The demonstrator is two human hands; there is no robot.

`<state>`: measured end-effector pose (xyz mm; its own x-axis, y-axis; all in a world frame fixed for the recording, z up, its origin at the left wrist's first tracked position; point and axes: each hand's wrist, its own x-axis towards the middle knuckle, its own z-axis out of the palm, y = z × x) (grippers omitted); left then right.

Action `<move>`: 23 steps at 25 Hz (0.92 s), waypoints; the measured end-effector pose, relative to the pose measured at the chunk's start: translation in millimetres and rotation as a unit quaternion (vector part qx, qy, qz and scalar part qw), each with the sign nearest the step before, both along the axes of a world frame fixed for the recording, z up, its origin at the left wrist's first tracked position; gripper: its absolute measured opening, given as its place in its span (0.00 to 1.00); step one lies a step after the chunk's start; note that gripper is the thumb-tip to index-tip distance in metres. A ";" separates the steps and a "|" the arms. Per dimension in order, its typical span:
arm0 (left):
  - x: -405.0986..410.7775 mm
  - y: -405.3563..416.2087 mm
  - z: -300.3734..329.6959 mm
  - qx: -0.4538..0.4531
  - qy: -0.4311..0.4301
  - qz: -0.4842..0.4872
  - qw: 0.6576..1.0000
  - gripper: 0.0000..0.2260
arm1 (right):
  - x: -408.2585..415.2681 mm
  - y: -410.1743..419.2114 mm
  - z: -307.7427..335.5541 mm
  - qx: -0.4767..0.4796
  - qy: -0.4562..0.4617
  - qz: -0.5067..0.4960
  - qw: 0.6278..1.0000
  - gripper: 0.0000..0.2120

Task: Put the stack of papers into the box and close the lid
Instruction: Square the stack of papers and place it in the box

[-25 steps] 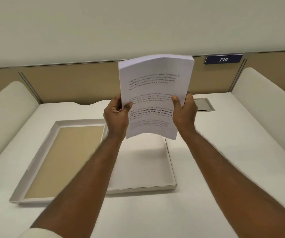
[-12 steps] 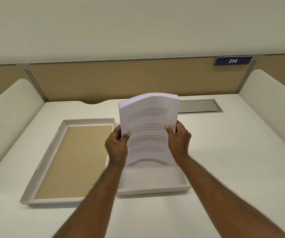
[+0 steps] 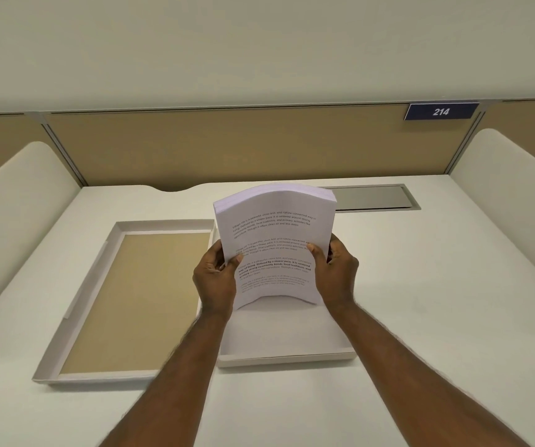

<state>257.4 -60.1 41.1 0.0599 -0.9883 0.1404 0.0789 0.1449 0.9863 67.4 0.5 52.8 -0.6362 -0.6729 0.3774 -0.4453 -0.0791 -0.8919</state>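
A thick stack of printed white papers (image 3: 274,233) stands nearly upright, bowed, over the shallow white box (image 3: 287,358). My left hand (image 3: 216,279) grips its left edge and my right hand (image 3: 335,275) grips its right edge, thumbs on the printed front page. The stack's bottom edge sits low, just above or on the box floor; I cannot tell which. The box's lid (image 3: 79,321) lies open to the left, its tan inner face up, joined along the box's left side.
The white desk (image 3: 436,317) has curved white side panels (image 3: 511,175) left and right and a tan back panel. A grey cable hatch (image 3: 375,196) is set in the desk behind the papers. A blue sign reading 214 (image 3: 440,111) hangs at upper right.
Both hands have lowered the stack from in front of the back panel down towards the box. The box and lid have not moved.
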 end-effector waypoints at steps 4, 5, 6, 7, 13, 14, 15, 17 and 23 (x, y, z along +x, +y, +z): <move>-0.5 -1.1 -2.9 -0.002 -0.033 -0.017 0.999 0.18 | -4.0 0.0 -6.6 0.024 -0.018 0.021 0.999 0.14; -1.1 -2.6 -2.8 0.003 -0.043 -0.029 0.999 0.18 | -5.1 -0.8 -6.6 0.034 -0.026 0.030 0.999 0.16; -2.5 -4.3 -2.5 0.012 -0.051 -0.044 0.998 0.19 | -5.4 -1.5 -6.2 0.041 -0.037 0.041 0.998 0.19; -3.8 -4.8 -2.4 0.021 -0.057 -0.059 0.996 0.19 | -4.8 -2.7 -5.8 0.045 -0.047 0.050 0.997 0.22; -9.5 -1.5 -6.8 0.023 -0.094 -0.083 0.992 0.18 | 0.0 -8.3 -13.5 0.051 -0.052 0.043 0.996 0.16; -9.2 -1.5 -7.6 0.024 -0.100 -0.079 0.992 0.17 | -1.0 -7.7 -16.0 0.058 -0.043 0.043 0.997 0.15; -7.8 -1.2 -8.7 0.021 -0.106 -0.074 0.991 0.17 | -2.3 -6.6 -19.2 0.064 -0.036 0.045 0.996 0.14; -2.3 -0.8 -13.1 0.012 -0.116 -0.061 0.991 0.15 | -6.4 -3.7 -26.8 0.078 -0.024 0.052 0.995 0.13; 13.8 -3.6 -19.3 -0.006 -0.181 -0.014 0.983 0.11 | -17.0 0.1 -28.6 0.125 0.007 0.056 0.991 0.07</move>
<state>271.2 -63.7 21.8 -0.0227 -0.9870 0.1594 -0.2730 0.1595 0.9487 50.4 0.6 24.3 -0.5489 -0.8120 0.1986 -0.4587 0.0940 -0.8836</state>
